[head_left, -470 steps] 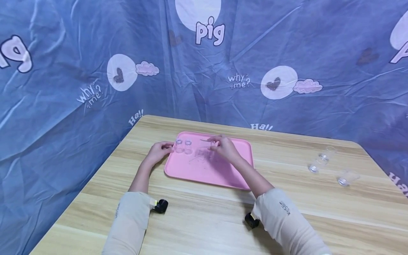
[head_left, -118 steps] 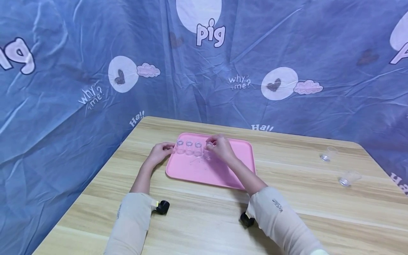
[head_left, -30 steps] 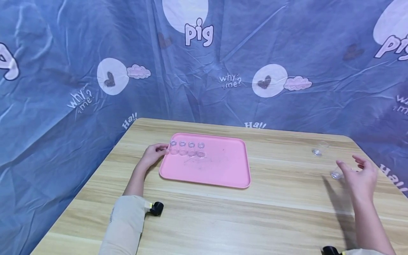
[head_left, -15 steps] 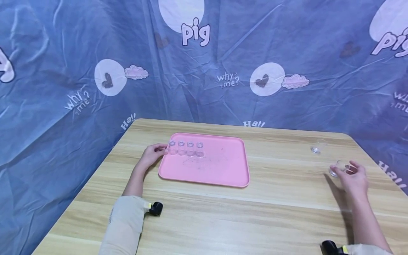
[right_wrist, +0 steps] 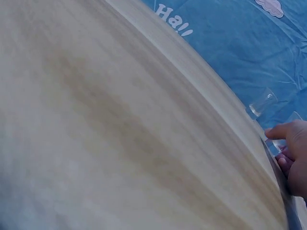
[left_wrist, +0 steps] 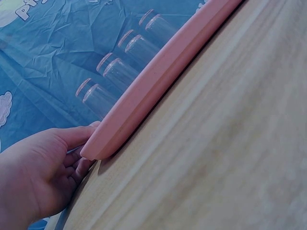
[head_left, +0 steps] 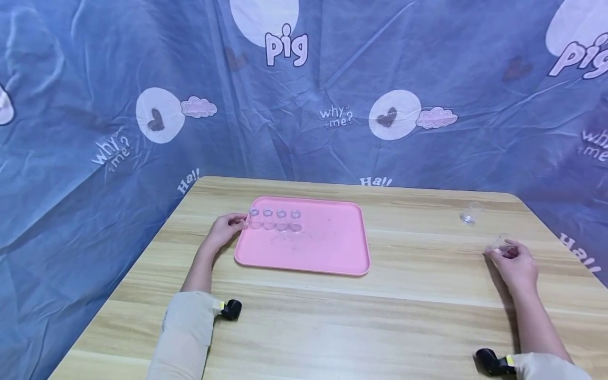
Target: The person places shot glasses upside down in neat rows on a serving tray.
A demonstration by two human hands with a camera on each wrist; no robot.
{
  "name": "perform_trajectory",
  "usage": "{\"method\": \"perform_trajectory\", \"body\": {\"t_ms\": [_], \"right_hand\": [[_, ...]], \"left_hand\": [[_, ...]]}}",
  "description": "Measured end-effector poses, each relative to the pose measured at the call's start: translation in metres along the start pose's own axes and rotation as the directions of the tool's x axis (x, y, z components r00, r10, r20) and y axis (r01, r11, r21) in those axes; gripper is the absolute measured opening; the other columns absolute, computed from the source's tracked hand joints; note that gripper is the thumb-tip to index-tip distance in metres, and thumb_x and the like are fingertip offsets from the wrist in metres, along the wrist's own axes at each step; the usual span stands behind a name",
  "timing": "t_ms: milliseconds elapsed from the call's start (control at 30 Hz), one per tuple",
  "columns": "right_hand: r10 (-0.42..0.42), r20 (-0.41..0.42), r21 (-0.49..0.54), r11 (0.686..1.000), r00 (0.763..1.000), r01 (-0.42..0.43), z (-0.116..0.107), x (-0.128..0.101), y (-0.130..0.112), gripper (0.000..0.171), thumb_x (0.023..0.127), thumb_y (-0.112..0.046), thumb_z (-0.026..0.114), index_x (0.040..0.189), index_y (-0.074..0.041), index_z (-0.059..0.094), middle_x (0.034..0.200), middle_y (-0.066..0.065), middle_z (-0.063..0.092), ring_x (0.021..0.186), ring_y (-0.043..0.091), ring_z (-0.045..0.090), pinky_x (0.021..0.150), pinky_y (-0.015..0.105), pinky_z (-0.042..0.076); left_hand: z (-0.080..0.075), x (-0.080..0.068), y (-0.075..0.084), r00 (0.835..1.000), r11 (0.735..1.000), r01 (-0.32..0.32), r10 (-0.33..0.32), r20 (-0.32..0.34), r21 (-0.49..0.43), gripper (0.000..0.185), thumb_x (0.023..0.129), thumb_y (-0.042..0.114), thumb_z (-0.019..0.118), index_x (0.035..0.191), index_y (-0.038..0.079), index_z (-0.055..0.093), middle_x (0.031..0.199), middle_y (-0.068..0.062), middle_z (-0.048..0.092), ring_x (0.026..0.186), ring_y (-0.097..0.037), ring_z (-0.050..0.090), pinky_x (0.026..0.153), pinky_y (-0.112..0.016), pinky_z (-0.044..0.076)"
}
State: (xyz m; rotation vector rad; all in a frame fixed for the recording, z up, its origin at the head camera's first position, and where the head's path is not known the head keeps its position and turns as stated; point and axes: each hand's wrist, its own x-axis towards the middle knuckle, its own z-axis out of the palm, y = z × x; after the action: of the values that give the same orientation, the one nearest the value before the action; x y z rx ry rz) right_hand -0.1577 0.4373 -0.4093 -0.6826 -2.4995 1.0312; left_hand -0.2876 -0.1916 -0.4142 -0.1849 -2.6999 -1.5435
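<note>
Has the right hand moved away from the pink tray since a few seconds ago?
Yes. The right hand has left the pink tray and gone to the table's right side, where it now grips a small clear cup.

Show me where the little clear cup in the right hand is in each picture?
Head view: clear cup at far right, in the right hand.
Left wrist view: not in it.
Right wrist view: clear cup at right edge, by the fingers.
Shared landmark: the wooden table.

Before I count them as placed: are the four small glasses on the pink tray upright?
Upright: the four glasses stand in a row, rims up, on the pink tray.
</note>
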Motion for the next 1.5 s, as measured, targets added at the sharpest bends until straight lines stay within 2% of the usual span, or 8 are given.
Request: {"method": "perform_trajectory", "body": {"t_ms": [233, 467, 867, 1200, 1500], "right_hand": [[-0.027, -0.022, -0.053, 0.998, 0.999, 0.026, 0.0, 0.001, 0.001, 0.042, 0.084, -0.021, 0.062, 0.111, 0.01, 0.052, 0.064, -0.023, 0.04, 0.061, -0.01, 0.032, 0.063, 0.022, 0.033], [-0.023, -0.03, -0.089, 0.996, 0.999, 0.02, 0.0, 0.0, 0.0, 0.04, 0.085, -0.021, 0.062, 0.107, 0.011, 0.053, 0.063, -0.019, 0.043, 0.059, -0.009, 0.033, 0.062, 0.025, 0.034], [-0.061, -0.056, -0.079, 0.995, 0.997, 0.057, 0.002, -0.001, 0.004, 0.038, 0.083, -0.021, 0.064, 0.105, 0.009, 0.057, 0.059, -0.03, 0.037, 0.055, -0.014, 0.032, 0.058, 0.022, 0.033], [-0.066, -0.075, -0.076, 0.995, 0.995, 0.06, 0.002, -0.004, -0.002, 0.036, 0.082, -0.02, 0.065, 0.103, 0.008, 0.058, 0.057, -0.03, 0.037, 0.054, -0.012, 0.032, 0.058, 0.022, 0.032], [-0.046, -0.046, -0.042, 0.998, 0.998, 0.044, 0.001, -0.006, -0.007, 0.038, 0.082, -0.023, 0.065, 0.104, 0.008, 0.056, 0.058, -0.03, 0.039, 0.056, -0.011, 0.035, 0.057, 0.019, 0.033]], "left_hand": [[-0.001, 0.001, -0.001, 1.0, 1.0, 0.006, -0.006, 0.005, -0.009, 0.034, 0.088, 0.008, 0.059, 0.118, -0.008, 0.056, 0.101, -0.019, 0.06, 0.092, -0.028, 0.053, 0.08, -0.031, 0.042], [-0.001, 0.001, -0.001, 1.0, 1.0, 0.008, -0.008, 0.009, -0.017, 0.035, 0.088, 0.008, 0.06, 0.118, -0.008, 0.056, 0.101, -0.019, 0.059, 0.093, -0.028, 0.052, 0.082, -0.032, 0.042], [-0.001, -0.002, 0.002, 1.0, 1.0, 0.0, 0.001, 0.011, -0.027, 0.035, 0.088, 0.007, 0.059, 0.118, -0.009, 0.055, 0.103, -0.022, 0.059, 0.095, -0.03, 0.053, 0.084, -0.035, 0.042], [-0.002, 0.002, -0.001, 1.0, 1.0, -0.001, 0.001, 0.009, -0.02, 0.035, 0.088, 0.008, 0.06, 0.118, -0.009, 0.056, 0.099, -0.019, 0.059, 0.093, -0.028, 0.052, 0.082, -0.033, 0.042], [-0.002, 0.001, 0.001, 1.0, 1.0, -0.009, 0.009, 0.01, -0.027, 0.035, 0.087, 0.008, 0.06, 0.117, -0.009, 0.056, 0.101, -0.02, 0.06, 0.093, -0.029, 0.053, 0.082, -0.033, 0.043]]}}
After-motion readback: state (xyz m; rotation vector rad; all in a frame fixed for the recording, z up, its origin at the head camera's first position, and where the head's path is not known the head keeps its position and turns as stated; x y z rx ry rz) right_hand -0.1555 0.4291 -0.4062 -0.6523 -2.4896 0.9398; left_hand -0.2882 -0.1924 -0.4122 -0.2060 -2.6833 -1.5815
